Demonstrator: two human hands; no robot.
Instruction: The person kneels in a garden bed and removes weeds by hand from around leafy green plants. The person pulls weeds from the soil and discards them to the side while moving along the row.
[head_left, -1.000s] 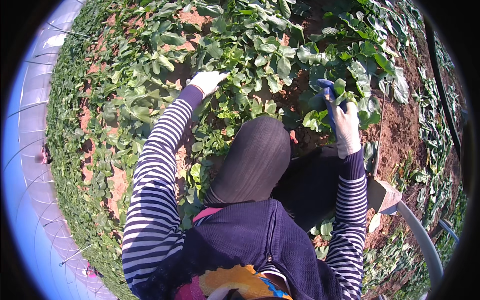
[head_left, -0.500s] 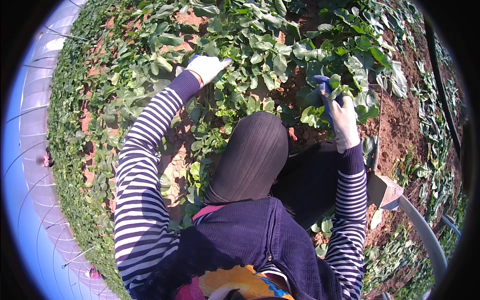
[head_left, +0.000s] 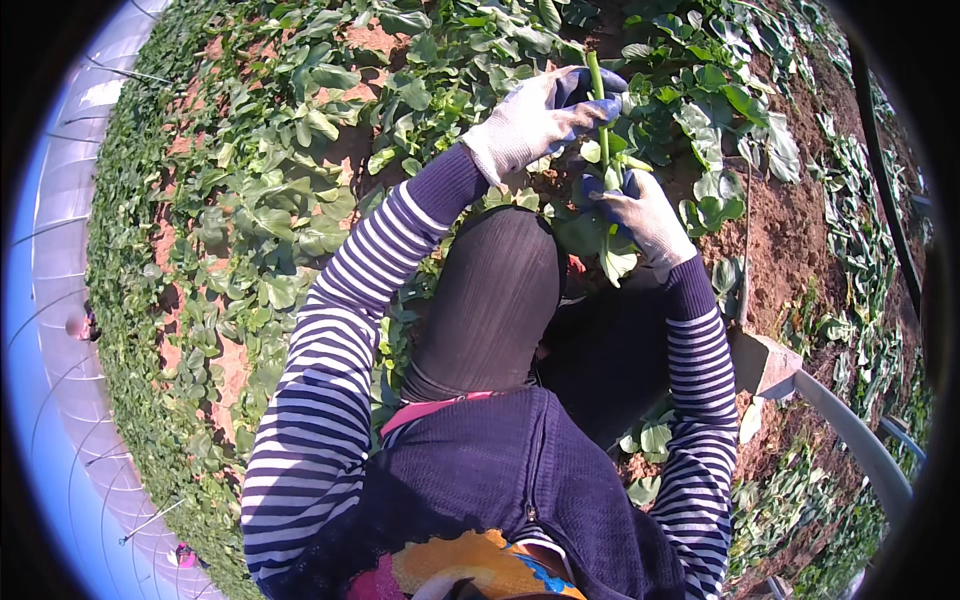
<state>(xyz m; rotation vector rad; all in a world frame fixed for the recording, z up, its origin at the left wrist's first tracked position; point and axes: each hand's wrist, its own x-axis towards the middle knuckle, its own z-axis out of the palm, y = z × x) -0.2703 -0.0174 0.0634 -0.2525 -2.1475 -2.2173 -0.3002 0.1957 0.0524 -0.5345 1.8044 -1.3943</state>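
Observation:
My left hand [head_left: 530, 118], in a white glove with blue-coated fingers, is closed around the upper part of a green leafy stalk [head_left: 597, 75]. The bare stem stands upright between its fingertips, and its cut-looking end points away from me. Just below, my right hand [head_left: 645, 215], gloved the same way, grips the stalk's leafy lower part. Pale leaves [head_left: 617, 262] hang from under the right fingers. Both hands are just beyond my dark-clothed knee [head_left: 487, 300], above the leafy crop [head_left: 440, 75]. The right palm hides part of the bunch.
Rows of green plants fill the left and far side. At right are bare reddish soil [head_left: 775, 235], a pale block [head_left: 768, 365] with a curved grey bar [head_left: 850, 430], and a dark pipe [head_left: 885, 170]. A translucent plastic greenhouse wall [head_left: 65, 270] curves along the left; small distant people show beside it.
My left hand has moved right from the plants and taken hold of the stalk's upper part. My right hand has come slightly nearer and left, bringing the leafy stalk.

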